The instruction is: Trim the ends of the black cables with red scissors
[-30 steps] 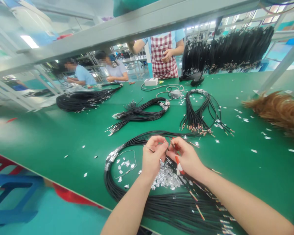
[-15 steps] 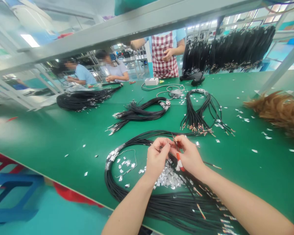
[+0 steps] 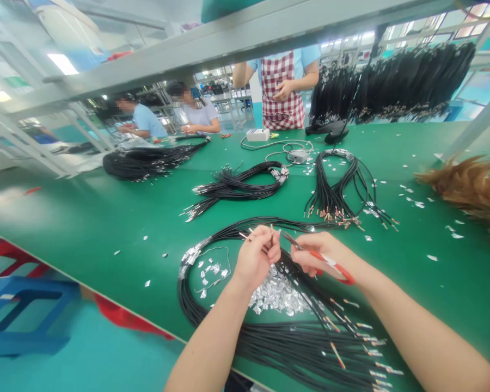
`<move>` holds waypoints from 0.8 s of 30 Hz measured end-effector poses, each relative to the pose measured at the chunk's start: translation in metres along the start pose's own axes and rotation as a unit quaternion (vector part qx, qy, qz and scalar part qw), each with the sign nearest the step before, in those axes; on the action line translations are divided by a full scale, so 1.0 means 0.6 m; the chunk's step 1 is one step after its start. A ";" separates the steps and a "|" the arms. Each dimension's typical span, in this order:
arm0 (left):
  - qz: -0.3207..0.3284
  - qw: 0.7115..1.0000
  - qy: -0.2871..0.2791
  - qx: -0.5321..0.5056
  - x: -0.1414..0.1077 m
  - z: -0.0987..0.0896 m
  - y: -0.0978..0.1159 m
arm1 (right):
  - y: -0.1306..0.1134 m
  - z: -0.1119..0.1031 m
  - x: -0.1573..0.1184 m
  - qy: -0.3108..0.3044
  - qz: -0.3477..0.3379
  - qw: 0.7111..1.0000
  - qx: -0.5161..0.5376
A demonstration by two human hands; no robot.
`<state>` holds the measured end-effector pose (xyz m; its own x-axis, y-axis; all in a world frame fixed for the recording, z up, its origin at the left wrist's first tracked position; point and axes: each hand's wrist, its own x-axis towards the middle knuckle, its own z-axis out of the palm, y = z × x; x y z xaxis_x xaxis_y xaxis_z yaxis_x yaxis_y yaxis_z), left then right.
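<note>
My left hand is closed on thin black cables, whose pale stripped ends stick out past the fingers. Just right of it, my right hand grips a pair of red-handled scissors, the dark blades pointing left toward the held cable ends. Beneath both hands runs a looped bundle of black cables, wrapped with silvery foil at its left bend. Its far ends, at lower right, show bare coloured wires and foil. A heap of silver foil scraps lies inside the loop.
Two more cable coils and a long bundle lie farther back on the green table. Foil bits are scattered around. Brown hair shows at right. A person in a checked apron stands opposite; a metal beam crosses above.
My hands have drawn apart. The right hand has moved right with the scissors, which now lie flatter, and cable ends show at the left fingers. The view has shifted slightly.
</note>
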<state>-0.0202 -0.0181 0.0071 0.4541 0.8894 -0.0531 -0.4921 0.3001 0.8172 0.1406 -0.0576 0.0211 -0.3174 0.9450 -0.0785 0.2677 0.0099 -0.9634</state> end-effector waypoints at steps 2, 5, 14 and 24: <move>-0.003 1.000 -0.010 -0.004 0.000 -0.002 0.004 | 0.000 0.001 0.001 -0.025 0.023 0.999 -0.005; -0.004 1.000 -0.025 -0.002 -0.001 -0.002 0.004 | -0.001 0.004 0.003 -0.049 0.035 0.998 -0.007; -0.011 0.999 -0.040 0.032 -0.004 0.001 0.009 | 0.007 0.001 -0.001 -0.106 0.010 0.987 0.123; -0.027 0.993 -0.113 0.016 0.001 -0.018 0.009 | 0.014 0.000 0.002 -0.126 -0.016 0.980 0.150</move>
<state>-0.0309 -0.0122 0.0052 0.6360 0.7710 0.0306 -0.4413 0.3309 0.8341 0.1421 -0.0563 0.0129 -0.5467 0.8343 -0.0706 -0.0139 -0.0933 -0.9955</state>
